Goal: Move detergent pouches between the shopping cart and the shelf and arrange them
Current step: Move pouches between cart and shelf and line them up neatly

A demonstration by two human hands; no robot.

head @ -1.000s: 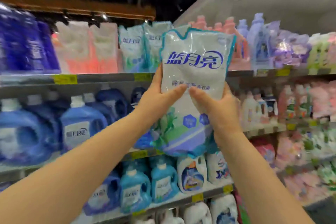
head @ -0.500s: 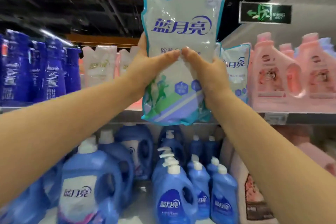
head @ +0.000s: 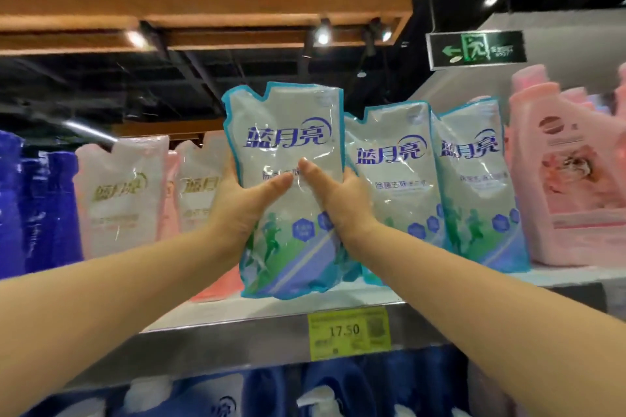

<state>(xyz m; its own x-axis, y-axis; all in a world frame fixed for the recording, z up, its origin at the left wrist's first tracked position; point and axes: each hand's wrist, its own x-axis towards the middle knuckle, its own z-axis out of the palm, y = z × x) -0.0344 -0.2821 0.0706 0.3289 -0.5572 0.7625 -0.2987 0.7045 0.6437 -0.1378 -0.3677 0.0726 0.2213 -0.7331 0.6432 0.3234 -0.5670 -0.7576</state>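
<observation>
Grey metal shelf [head: 237, 322] runs across the view from 8 o'clock to 3 o'clock and carries the upper row of goods. Pink jugs [head: 569, 186] stand on it at 3 o'clock, dark blue pouches [head: 44, 206] at 9 o'clock, and pale pink pouches [head: 122, 200] just inside those. Blue bottles [head: 271, 389] fill the level below, at 6 o'clock.

At the centre, a white-and-teal detergent pouch [head: 288, 132] is held upright over the front part of the shelf, in the gap between the pink pouches and two matching pouches [head: 389, 159] that stand side by side at its 3 o'clock. Its right edge overlaps the nearer one. Whether its bottom rests on the shelf cannot be told.

Both hands grip it at mid-height. The left hand [head: 237, 210] clasps the left edge, with its thumb laid across the front and the other fingers hidden behind. The right hand [head: 342, 200] clasps the right edge the same way, fingers curled round the back. The two thumb tips nearly meet on the printed face.

A yellow price tag [head: 349, 332] marked 17.50 sits on the shelf edge at 5 o'clock. A green exit sign [head: 477, 49] hangs at 1 o'clock.
</observation>
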